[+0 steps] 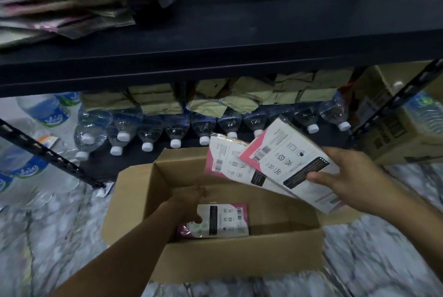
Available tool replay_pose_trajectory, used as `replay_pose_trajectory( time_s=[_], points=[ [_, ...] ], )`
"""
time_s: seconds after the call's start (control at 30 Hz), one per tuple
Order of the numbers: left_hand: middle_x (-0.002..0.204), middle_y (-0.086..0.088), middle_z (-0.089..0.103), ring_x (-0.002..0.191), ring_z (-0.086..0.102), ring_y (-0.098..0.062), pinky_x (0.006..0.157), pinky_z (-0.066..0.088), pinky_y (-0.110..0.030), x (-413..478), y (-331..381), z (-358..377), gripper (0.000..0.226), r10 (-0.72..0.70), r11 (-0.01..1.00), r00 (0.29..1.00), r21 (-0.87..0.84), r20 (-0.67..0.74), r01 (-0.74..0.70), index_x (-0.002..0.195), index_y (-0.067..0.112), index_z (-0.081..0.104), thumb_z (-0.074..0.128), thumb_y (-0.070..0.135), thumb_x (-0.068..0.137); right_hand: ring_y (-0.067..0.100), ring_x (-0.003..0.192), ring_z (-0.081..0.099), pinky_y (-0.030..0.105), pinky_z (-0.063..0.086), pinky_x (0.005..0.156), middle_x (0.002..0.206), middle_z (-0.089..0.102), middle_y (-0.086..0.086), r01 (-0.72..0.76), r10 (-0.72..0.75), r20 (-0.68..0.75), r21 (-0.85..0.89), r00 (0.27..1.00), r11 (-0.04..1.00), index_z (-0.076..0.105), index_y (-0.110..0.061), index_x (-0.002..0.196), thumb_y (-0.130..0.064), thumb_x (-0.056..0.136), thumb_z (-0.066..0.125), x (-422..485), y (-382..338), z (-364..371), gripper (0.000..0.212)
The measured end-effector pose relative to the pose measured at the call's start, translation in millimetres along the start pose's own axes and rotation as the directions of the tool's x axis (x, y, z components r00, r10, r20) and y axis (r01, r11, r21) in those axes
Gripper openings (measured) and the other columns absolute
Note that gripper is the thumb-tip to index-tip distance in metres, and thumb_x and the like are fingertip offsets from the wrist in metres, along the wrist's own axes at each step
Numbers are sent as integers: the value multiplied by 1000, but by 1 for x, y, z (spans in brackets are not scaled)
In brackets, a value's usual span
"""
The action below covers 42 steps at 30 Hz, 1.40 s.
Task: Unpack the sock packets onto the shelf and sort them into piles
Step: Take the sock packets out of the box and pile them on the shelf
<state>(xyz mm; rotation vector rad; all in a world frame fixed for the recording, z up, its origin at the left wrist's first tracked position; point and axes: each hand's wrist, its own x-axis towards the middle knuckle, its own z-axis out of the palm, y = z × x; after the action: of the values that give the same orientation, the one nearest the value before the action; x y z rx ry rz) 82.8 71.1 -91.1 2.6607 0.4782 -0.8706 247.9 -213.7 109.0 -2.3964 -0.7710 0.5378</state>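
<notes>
Right hand [354,176] is pinching two packets [275,160] at three o'clock, freeing left hand [189,203], whose fingers [197,220] are curling round a packet [225,221] in the box [215,260].

Two white-and-pink packets [287,160] are hanging fanned and tilted, backs up, at centre right above the open box [239,256]. A third packet [225,220] is lying flat inside it, lower centre. A messy pile [60,6] is sitting on the shelf [263,21], upper left.
</notes>
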Motion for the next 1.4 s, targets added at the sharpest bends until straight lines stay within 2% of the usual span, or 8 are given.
replay_pose_trajectory(
  time_s=[0.17,0.33,0.6,0.7,0.83,1.0,1.17,1.4],
  points=[
    [162,-1,19,145,25,-25,117,26,-40,35,-7,28,106,30,982,998,184,55,-39,154,26,18,79,50,70,-12,72,50,-2,38,64,90,62,-16,42,-41,52,-18,998,999,69,-21,112,-15,81,74,20,7,21,32],
    [159,-7,21,144,22,-31,116,25,-44,41,0,49,108,20,966,999,256,38,-30,152,17,18,78,52,70,-17,72,51,-3,38,61,85,60,-25,48,-49,52,35,997,998,66,-28,104,-16,80,74,32,9,32,28],
    [142,-12,48,126,49,-27,98,40,-29,32,7,48,87,29,998,992,-50,124,-23,140,11,36,84,28,70,0,75,65,24,55,59,87,69,-15,9,-15,53,115,998,993,66,-30,99,-16,80,74,29,7,30,24],
    [137,-8,54,121,52,-23,89,40,-23,25,5,39,76,42,989,988,-148,151,-20,134,12,45,85,21,70,-9,77,58,15,45,63,84,64,-23,37,-40,39,75,998,997,62,-36,96,-19,81,74,26,8,25,25],
    [129,-4,59,116,57,-22,89,46,-28,1,1,4,69,-3,982,1000,-190,-6,2,131,18,51,84,28,71,-13,77,55,9,42,59,84,64,-23,46,-48,27,70,998,997,62,-36,98,-19,82,73,20,5,17,26],
    [102,4,64,96,64,-14,78,53,-28,-58,-7,-51,33,-4,871,986,-486,-165,-78,100,26,50,71,10,80,0,83,64,25,51,71,89,70,-16,46,-44,-14,143,999,989,67,-32,99,-17,82,73,9,-12,6,24],
    [105,1,72,97,69,-14,84,57,-41,-135,-18,-86,32,-98,726,941,-670,-324,-155,107,19,53,70,5,84,-4,81,61,18,43,63,84,66,-21,128,-113,-82,200,990,971,63,-32,93,-15,81,73,-7,-46,-10,23],
    [99,-3,77,85,75,-23,71,61,-40,-230,-8,-111,26,-320,436,832,-850,-453,-295,105,9,52,68,0,86,12,81,71,38,57,75,87,74,-9,166,-131,-132,306,983,937,69,-26,93,-18,80,75,-30,-105,-38,16]
  ],
)
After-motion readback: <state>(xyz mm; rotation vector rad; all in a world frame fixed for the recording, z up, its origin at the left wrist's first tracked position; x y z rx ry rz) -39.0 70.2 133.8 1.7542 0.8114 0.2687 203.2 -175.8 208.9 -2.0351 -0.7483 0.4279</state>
